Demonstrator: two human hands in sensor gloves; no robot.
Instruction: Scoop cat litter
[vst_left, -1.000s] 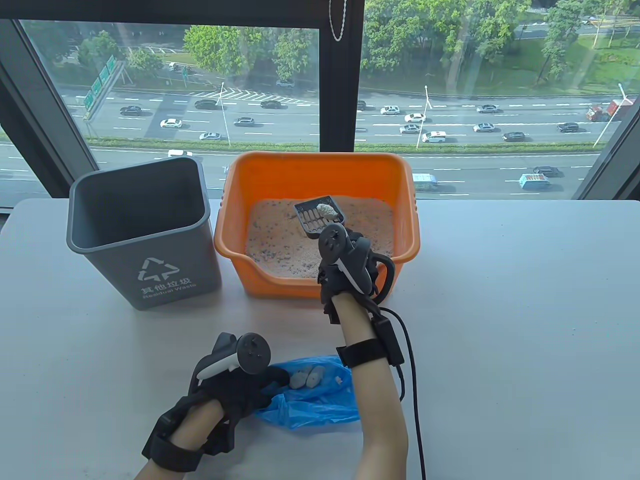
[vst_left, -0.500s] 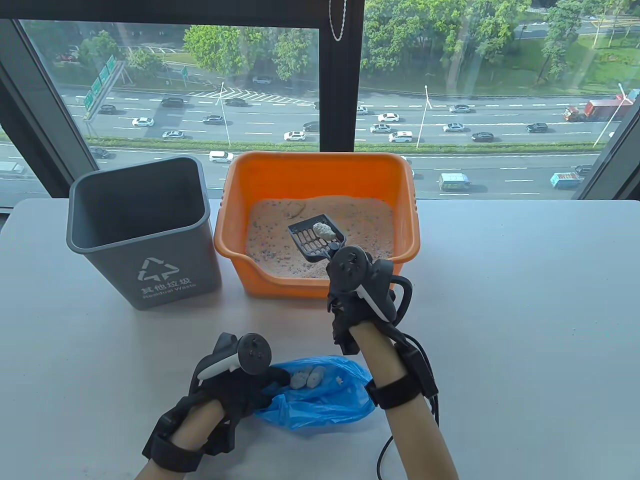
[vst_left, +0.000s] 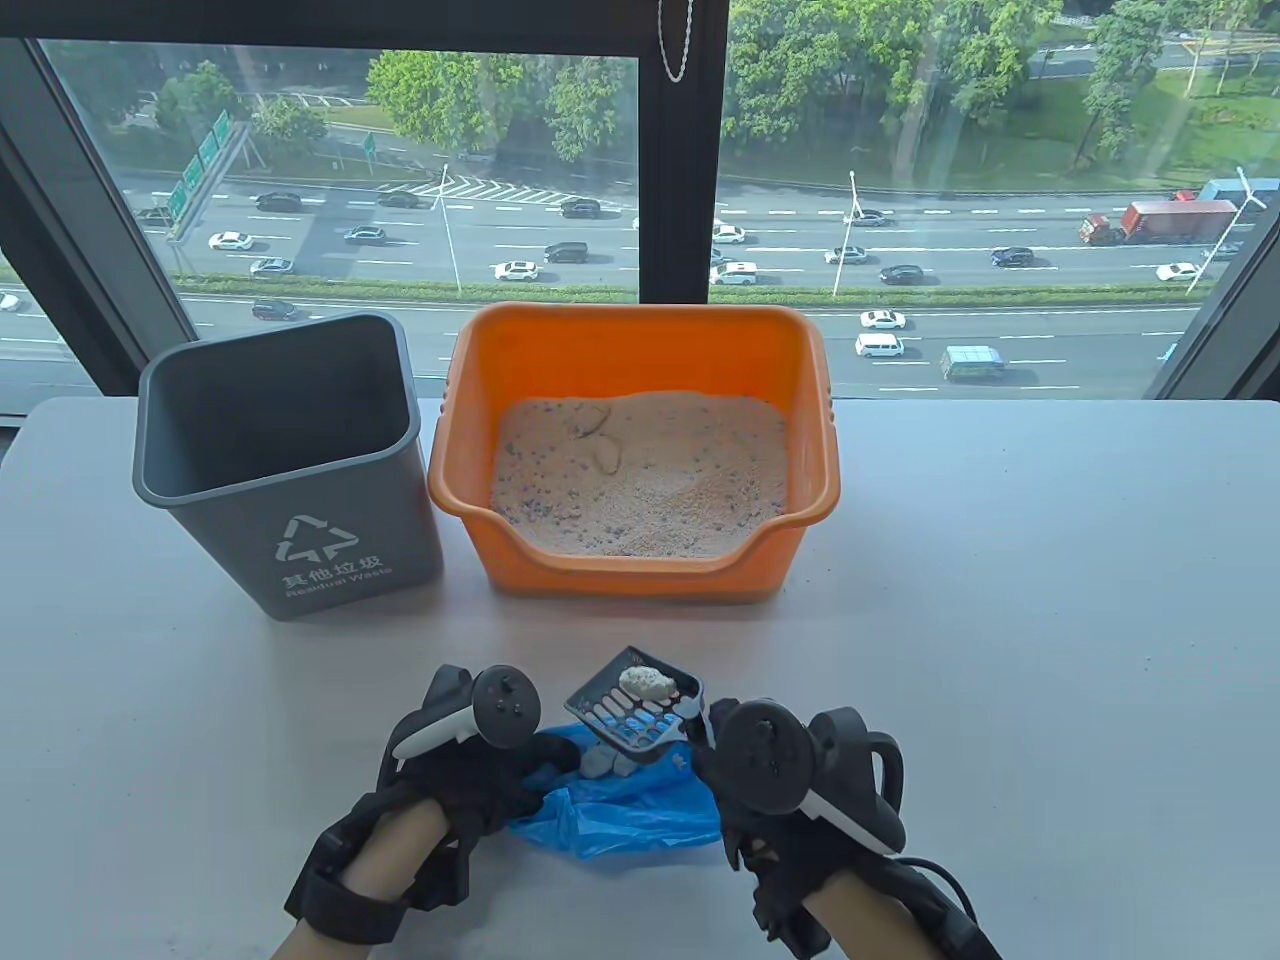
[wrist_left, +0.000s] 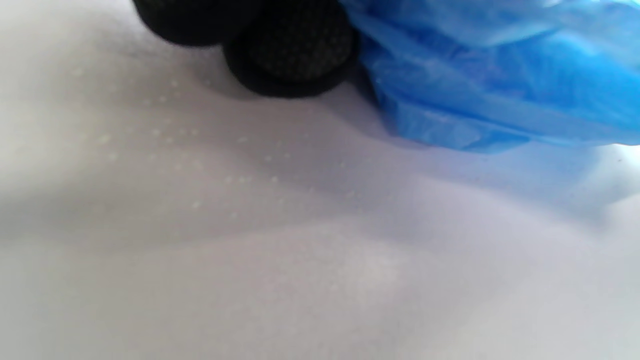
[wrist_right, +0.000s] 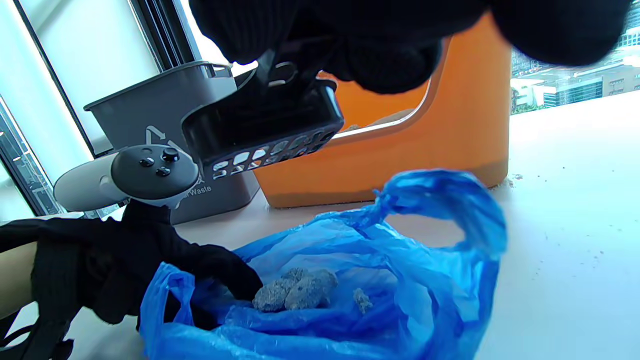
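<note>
My right hand (vst_left: 735, 765) grips the handle of a black slotted litter scoop (vst_left: 632, 712) and holds it level above the open blue plastic bag (vst_left: 630, 805). A pale clump (vst_left: 645, 683) lies in the scoop. The scoop shows from below in the right wrist view (wrist_right: 260, 132). My left hand (vst_left: 500, 775) holds the bag's left edge open on the table; its fingers (wrist_right: 210, 267) reach into the bag (wrist_right: 350, 280). Grey clumps (wrist_right: 295, 290) lie inside the bag. The orange litter box (vst_left: 640, 350) with sandy litter (vst_left: 640, 475) stands behind.
A grey waste bin (vst_left: 285, 460) stands left of the litter box. The white table (vst_left: 1000, 620) runs to a window at the back. A black cable trails from my right wrist at the bottom edge. Fine litter grains dot the table near the box (wrist_right: 515, 177).
My right hand lifted the scoop with the clump out of the litter box and drew it back toward me, over the blue bag. The left hand stayed on the bag.
</note>
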